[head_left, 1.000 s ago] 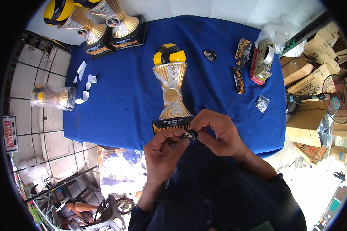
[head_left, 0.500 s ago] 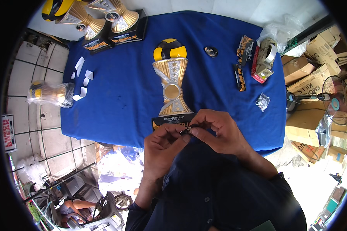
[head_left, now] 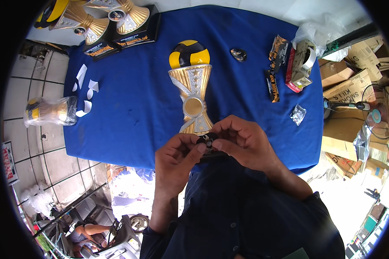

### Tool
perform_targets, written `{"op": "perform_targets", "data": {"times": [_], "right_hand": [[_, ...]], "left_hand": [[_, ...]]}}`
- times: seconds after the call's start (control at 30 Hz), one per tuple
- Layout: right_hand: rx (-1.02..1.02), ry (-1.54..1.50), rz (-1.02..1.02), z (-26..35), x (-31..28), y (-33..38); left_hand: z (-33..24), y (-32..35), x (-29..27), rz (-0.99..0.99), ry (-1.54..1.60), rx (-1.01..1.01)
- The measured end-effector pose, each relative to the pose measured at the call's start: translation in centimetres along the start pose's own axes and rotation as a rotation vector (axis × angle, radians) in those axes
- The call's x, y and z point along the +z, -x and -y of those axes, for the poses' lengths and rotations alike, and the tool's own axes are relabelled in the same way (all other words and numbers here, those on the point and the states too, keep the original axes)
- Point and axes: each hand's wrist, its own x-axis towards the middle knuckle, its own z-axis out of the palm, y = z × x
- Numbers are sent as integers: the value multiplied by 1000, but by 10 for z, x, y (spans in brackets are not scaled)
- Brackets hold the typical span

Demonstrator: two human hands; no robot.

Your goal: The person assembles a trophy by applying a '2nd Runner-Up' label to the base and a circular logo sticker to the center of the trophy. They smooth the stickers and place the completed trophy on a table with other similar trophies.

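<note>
My left hand (head_left: 176, 159) and my right hand (head_left: 246, 146) are both closed, pinching a small round black sticker (head_left: 208, 139) with a silvery design between thumbs and fingers. Its printed face shows toward me. Just beyond them is a gold and silver trophy (head_left: 189, 82) topped by a yellow and black ball (head_left: 189, 54). A plain gold disc (head_left: 193, 106) with a pale rim sits at the trophy's narrow waist. My hands partly cover its black base. Another round black sticker (head_left: 238, 55) lies on the blue cloth, right of the ball.
Two trophies (head_left: 129, 21) on black bases stand at the far left of the blue-covered table (head_left: 116, 116). White paper scraps (head_left: 81, 76) and a plastic-wrapped trophy (head_left: 52, 111) are leftward. Black and orange labels (head_left: 272, 85), a tape roll (head_left: 309, 58) and crumpled plastic (head_left: 298, 114) lie right.
The sticker has turned from nearly edge-on to showing its printed face, with both hands still holding it. My hands have shifted slightly and now hide more of the trophy's base.
</note>
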Motion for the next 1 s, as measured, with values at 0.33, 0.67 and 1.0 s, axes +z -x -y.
{"op": "perform_targets", "data": {"times": [0.33,0.67,1.0], "right_hand": [[180,168,-143,-5,-13,-71],[366,92,-221,-55,-27,-85],[360,178,-249,-62,-20,-89]], "left_hand": [[-26,-90,-34,-2,-313,11],[16,-110,-57,-77,-349,32],[22,-113,-55,-100,-343,8]]}}
